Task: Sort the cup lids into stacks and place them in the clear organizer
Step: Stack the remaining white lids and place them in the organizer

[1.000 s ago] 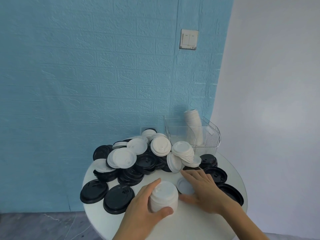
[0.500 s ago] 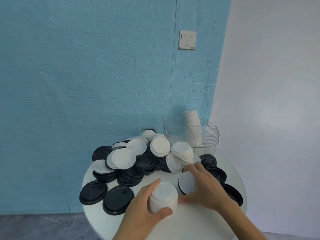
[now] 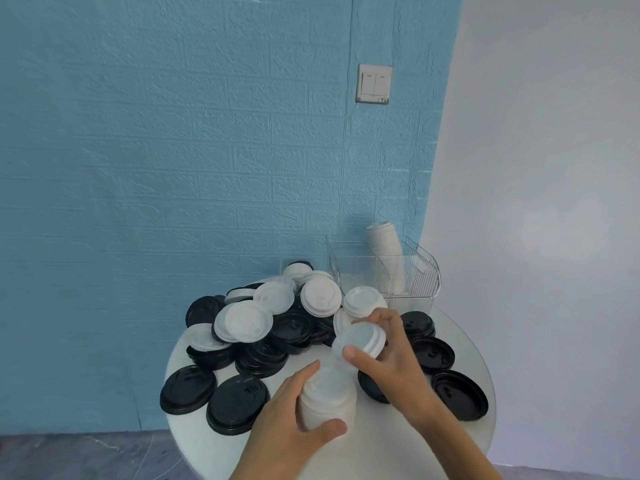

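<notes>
The left hand [image 3: 294, 420] is closed around a stack of white lids [image 3: 327, 398]. Just above it, the right hand [image 3: 388, 355] pinches a few white lids [image 3: 360, 339], tilted.

A heap of loose lids [image 3: 277, 320] is spread over the far and left part of the round table [image 3: 388, 455]. The organizer [image 3: 412, 278] is set at the far right edge, behind the heap, with 1 stack of lids [image 3: 386, 258] leaning inside it. Single lids [image 3: 459, 398] are laid along the right side.
</notes>
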Demonstrator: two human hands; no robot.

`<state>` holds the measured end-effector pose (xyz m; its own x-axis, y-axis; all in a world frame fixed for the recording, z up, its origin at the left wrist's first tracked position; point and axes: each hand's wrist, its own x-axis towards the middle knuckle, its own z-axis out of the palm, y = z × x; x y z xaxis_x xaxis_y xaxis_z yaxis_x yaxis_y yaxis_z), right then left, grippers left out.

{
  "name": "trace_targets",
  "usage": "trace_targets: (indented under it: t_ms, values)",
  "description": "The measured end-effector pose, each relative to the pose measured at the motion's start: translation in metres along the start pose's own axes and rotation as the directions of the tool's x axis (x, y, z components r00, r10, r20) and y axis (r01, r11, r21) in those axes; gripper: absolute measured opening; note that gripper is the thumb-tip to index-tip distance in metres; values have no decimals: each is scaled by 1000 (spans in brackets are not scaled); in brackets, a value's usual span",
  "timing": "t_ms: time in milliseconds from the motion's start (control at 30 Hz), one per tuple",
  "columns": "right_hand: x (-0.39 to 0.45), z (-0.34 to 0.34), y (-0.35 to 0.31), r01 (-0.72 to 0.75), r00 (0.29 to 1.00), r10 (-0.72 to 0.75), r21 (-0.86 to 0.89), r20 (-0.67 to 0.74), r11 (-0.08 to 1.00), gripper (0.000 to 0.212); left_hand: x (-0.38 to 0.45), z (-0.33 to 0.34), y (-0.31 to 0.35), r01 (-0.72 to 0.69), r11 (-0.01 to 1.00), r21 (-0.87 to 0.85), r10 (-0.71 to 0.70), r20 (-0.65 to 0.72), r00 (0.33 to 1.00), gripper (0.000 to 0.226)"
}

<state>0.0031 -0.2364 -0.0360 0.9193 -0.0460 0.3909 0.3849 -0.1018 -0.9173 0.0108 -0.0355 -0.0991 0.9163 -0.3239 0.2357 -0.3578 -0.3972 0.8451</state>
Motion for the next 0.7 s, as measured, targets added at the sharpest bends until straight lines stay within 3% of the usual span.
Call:
trace_targets:
  t_ms: [133,300,500,633,700]
  values:
    - [-8,16,16,-59,992,68,-89,104,994,73,2,-1,-1,34,999,-30,-34,5,999,105]
    - [-14,6,19,-9,994,38,-282,99,960,57,4,-2,-3,36,999,-15,-36,13,999,106]
    - [-14,10,13,-15,999,24,-227,34,974,65,5,-2,-1,4,1000,-21,-3,34,999,110]
    - [-12,18,24,-30,979,117,-455,165,890,68,2,-3,2,-7,1000,-24,8,32,999,113]
    - [-11,17,27,-42,968,161,-508,191,860,69,2,-2,2,-18,1000,-8,18,43,999,104]
